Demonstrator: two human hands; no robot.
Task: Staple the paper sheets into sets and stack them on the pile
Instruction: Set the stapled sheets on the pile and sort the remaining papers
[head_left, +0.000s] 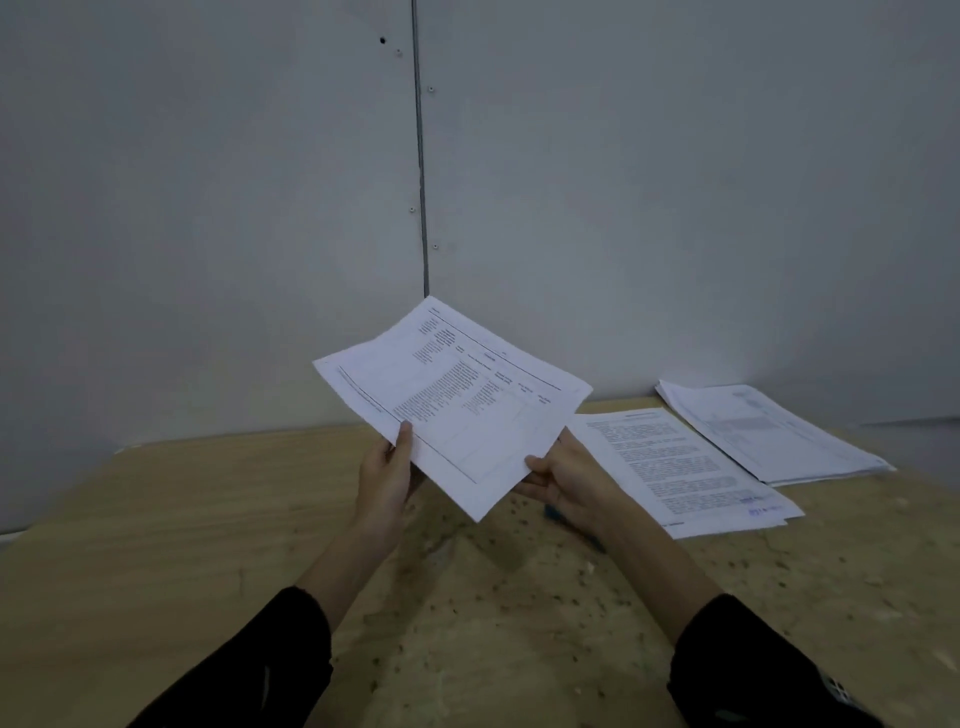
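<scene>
Both hands up off the counter (156, 519), holding one set of sheets (457, 405) in the air above it, tilted. My left hand (387, 467) pinches the near-left edge, thumb on top; my right hand (563, 480) pinches the near-right corner, thumb on top, fingers under. Can't tell if this set is stapled: no staple visible at this resolution. A bit of something blue (553, 513) peeks out under the right hand, possibly the stapler, can't confirm. Just right of the held set, a loose batch of printed sheets (685, 467) lies flat on the counter; further right and back, against the wall (675, 182), sits the thicker pile (769, 431). My read: some sets already stacked, one in hand, batch still to process. Mid-task.
</scene>
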